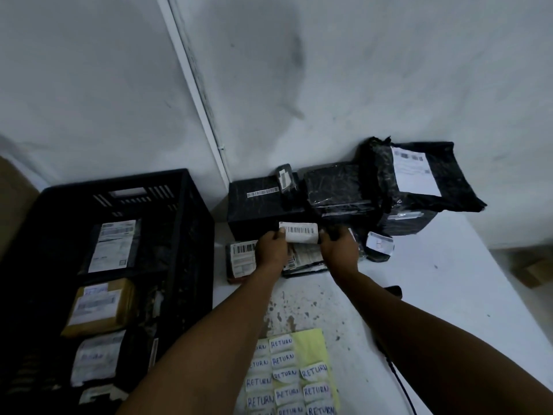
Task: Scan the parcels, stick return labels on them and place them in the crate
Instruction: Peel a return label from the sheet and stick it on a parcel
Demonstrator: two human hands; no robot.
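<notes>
Head view, looking down at a white table (434, 283).

Left hand (270, 248) out in front, fingers curled round the left end of a small parcel (299, 233) with a white barcode label. Right hand (339, 247) on the other end, fingers bent round something dark there; hard to tell whether that is the parcel's edge or another thing. Small parcel held up just in front of a black box (257, 205), above two flat parcels (242, 260) lying on the table.

Behind, against the grey wall (329, 70), more parcels in black wrap: a middle one (335, 187) and a big one (416, 181) with a white paper label, at the right. A tiny black packet (285, 176) on top of the black box. One more little packet (378, 245) just right of the right hand.

At the left, a black crate (185, 223) with parcels inside: a dark one with a white label (112, 245) at the far end, a brown one (98, 307) in the middle, a white-labelled one (97, 356) nearer.

Close by, between the arms, a yellow sheet (311, 342) full of white stickers (281, 344) saying RETURN, flat on the table. A black cable (398, 378) near the right arm.
</notes>
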